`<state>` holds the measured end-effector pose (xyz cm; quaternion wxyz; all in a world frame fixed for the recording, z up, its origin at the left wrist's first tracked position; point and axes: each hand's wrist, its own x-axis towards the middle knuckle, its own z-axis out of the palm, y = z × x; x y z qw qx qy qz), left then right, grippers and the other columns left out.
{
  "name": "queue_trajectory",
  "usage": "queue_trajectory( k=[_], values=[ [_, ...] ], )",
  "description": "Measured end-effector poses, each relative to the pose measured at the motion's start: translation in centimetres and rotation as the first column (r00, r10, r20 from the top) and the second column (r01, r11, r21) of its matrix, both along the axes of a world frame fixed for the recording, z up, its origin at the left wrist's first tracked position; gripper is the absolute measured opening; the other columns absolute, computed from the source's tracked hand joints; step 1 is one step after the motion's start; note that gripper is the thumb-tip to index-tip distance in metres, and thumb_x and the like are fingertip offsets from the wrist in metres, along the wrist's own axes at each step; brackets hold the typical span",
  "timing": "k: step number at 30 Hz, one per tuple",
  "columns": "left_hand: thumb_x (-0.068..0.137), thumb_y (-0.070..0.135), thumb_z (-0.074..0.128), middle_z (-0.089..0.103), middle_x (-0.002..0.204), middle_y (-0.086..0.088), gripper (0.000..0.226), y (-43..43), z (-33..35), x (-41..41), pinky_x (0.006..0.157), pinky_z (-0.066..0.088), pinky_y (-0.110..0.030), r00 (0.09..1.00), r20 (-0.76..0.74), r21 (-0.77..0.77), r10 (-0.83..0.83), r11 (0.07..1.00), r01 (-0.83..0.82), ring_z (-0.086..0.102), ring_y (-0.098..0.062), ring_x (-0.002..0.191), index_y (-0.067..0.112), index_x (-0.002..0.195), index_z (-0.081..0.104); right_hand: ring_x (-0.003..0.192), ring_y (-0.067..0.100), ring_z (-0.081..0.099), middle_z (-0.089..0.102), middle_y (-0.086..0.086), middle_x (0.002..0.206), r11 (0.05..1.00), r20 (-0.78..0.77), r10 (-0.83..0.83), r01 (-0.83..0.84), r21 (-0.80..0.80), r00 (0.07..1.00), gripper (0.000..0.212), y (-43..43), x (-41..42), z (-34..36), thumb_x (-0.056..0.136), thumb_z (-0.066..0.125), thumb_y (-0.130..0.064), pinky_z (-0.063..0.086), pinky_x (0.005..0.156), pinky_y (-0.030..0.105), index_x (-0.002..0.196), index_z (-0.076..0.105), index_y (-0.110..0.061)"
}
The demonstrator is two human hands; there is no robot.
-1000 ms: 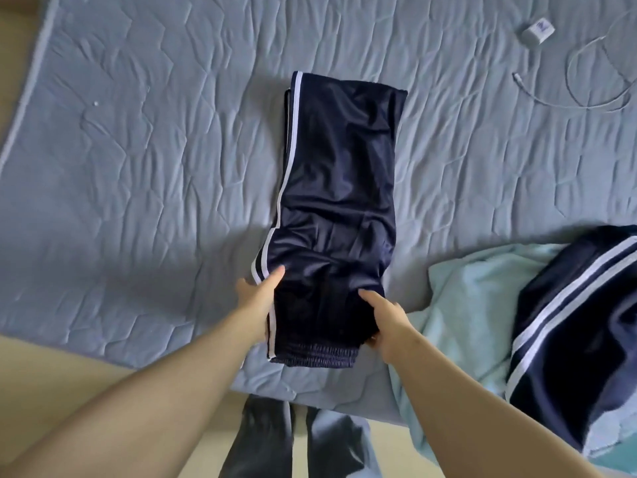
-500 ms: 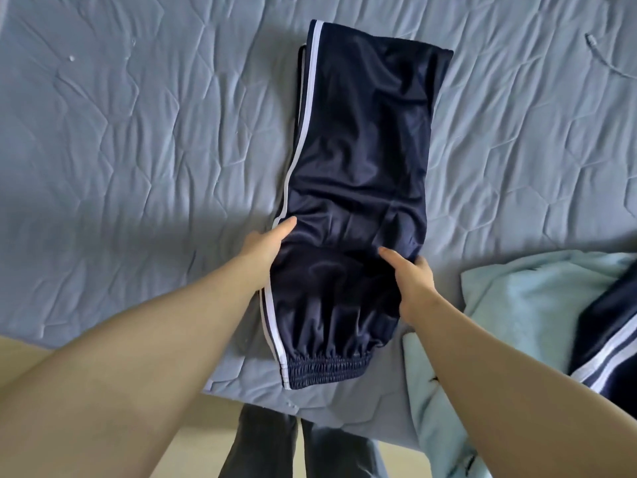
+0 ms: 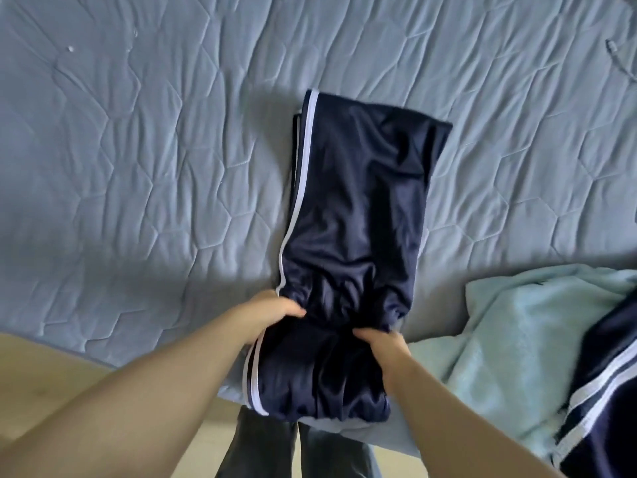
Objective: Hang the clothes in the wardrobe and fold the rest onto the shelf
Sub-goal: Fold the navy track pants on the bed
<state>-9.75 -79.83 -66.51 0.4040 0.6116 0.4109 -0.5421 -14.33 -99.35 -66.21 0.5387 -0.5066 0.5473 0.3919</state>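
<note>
navy trousers [image 3: 358, 215], near fold inside left fingers [image 3: 287, 309] and right fingers [image 3: 370, 335]

Around the navy pants [image 3: 358, 201] the bed [image 3: 138, 167] offers open quilt from 8 o'clock through 12 to 1 (only stitched creases there). At 4 o'clock a pale blue cloth [image 3: 517, 332] crowds near, with a striped navy garment [image 3: 613, 391] heaped on it. A white cable [image 3: 620, 60] lies well apart at 2.

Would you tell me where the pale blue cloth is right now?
In the head view, the cloth lies lower right on the quilt, right of the trousers, partly under a striped garment.
</note>
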Motion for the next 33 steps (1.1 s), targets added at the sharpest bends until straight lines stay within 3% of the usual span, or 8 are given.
queue_trajectory(
  k=[3, 7, 12, 16, 19, 24, 28, 33],
  values=[
    [0.072, 0.018, 0.077, 0.067, 0.105, -0.011, 0.044, 0.5, 0.4, -1.3, 0.094, 0.049, -0.039, 1.0, 0.022, 0.034, 0.002, 0.999, -0.003, 0.064, -0.026, 0.096, 0.007, 0.111, 0.061, 0.076, 0.029, 0.065, 0.069, 0.011, 0.082, 1.0, -0.03, -0.027, 0.027, 0.004, 0.999, 0.018, 0.0, -1.4, 0.9, 0.076, 0.074, -0.008, 0.053, 0.065, 0.035, 0.09, 0.062, -0.011],
    [0.074, 0.025, 0.077, 0.068, 0.105, -0.004, 0.044, 0.2, 0.5, 2.3, 0.087, 0.049, -0.031, 0.936, 0.313, 0.005, 0.159, 0.986, -0.169, 0.064, -0.017, 0.091, 0.012, 0.113, 0.062, 0.095, 0.027, 0.062, 0.064, 0.01, 0.103, 0.96, 0.223, -0.105, 0.157, -0.231, 0.969, 0.039, -0.6, 2.6, 0.5, 0.075, 0.075, -0.017, 0.051, 0.09, 0.043, 0.107, 0.055, -0.01],
    [0.077, 0.033, 0.073, 0.055, 0.115, -0.003, 0.065, -1.2, -0.4, 10.4, 0.084, 0.04, -0.024, 0.828, 0.557, 0.155, 0.058, 0.973, -0.173, 0.055, -0.019, 0.102, 0.015, 0.132, 0.043, 0.099, 0.022, 0.061, 0.062, 0.004, 0.106, 0.933, 0.401, 0.098, 0.056, -0.356, 0.911, 0.045, -1.7, 10.7, 0.1, 0.076, 0.073, -0.027, 0.048, 0.096, 0.041, 0.114, 0.052, -0.015],
    [0.077, 0.035, 0.067, 0.056, 0.109, 0.002, 0.047, -2.4, -0.8, 15.5, 0.083, 0.043, -0.03, 0.743, 0.663, 0.248, -0.089, 0.963, -0.106, 0.056, -0.023, 0.104, 0.021, 0.118, 0.05, 0.1, 0.02, 0.061, 0.062, -0.002, 0.102, 0.937, 0.488, 0.095, 0.088, -0.339, 0.868, 0.044, -2.1, 15.9, -0.7, 0.075, 0.071, -0.029, 0.05, 0.093, 0.039, 0.114, 0.052, -0.021],
    [0.077, 0.043, 0.06, 0.042, 0.117, -0.002, 0.037, -3.0, -1.3, 17.4, 0.08, 0.038, -0.034, 0.771, 0.561, 0.442, -0.301, 0.896, 0.029, 0.043, -0.026, 0.114, 0.022, 0.106, 0.053, 0.097, 0.017, 0.062, 0.063, -0.002, 0.109, 0.913, 0.536, 0.129, 0.111, -0.392, 0.834, 0.042, -2.3, 18.3, -1.5, 0.077, 0.067, -0.03, 0.052, 0.089, 0.034, 0.116, 0.052, -0.023],
    [0.076, 0.026, 0.063, 0.055, 0.111, -0.014, 0.029, -3.3, -1.7, 17.5, 0.075, 0.048, -0.034, 0.729, 0.676, 0.327, -0.104, 0.929, -0.171, 0.056, -0.03, 0.093, 0.004, 0.095, 0.06, 0.086, 0.021, 0.055, 0.049, -0.001, 0.101, 0.777, 0.479, 0.396, -0.007, -0.63, 0.783, 0.014, -2.7, 19.4, -1.8, 0.082, 0.055, -0.018, 0.049, 0.074, 0.032, 0.096, 0.053, -0.018],
    [0.076, 0.01, 0.059, 0.054, 0.094, -0.015, 0.019, -4.5, -0.4, 16.7, 0.063, 0.039, -0.028, 0.608, 0.772, 0.275, -0.188, 0.96, -0.052, 0.052, -0.026, 0.077, 0.0, 0.091, 0.053, 0.077, 0.015, 0.057, 0.056, -0.005, 0.086, 0.886, 0.542, 0.301, -0.019, -0.464, 0.785, 0.015, -3.0, 19.3, -2.0, 0.081, 0.059, -0.019, 0.047, 0.063, 0.024, 0.092, 0.049, -0.02],
    [0.079, 0.02, 0.062, 0.047, 0.123, -0.008, 0.022, -7.3, 0.1, 16.8, 0.087, 0.042, -0.031, 0.545, 0.775, 0.228, -0.32, 0.946, 0.231, 0.051, -0.023, 0.102, 0.01, 0.098, 0.06, 0.081, 0.013, 0.063, 0.064, -0.003, 0.091, 0.967, 0.495, 0.108, 0.024, -0.253, 0.862, 0.018, -3.6, 19.8, -2.2, 0.082, 0.065, -0.017, 0.05, 0.061, 0.024, 0.097, 0.055, -0.021]
  ],
)
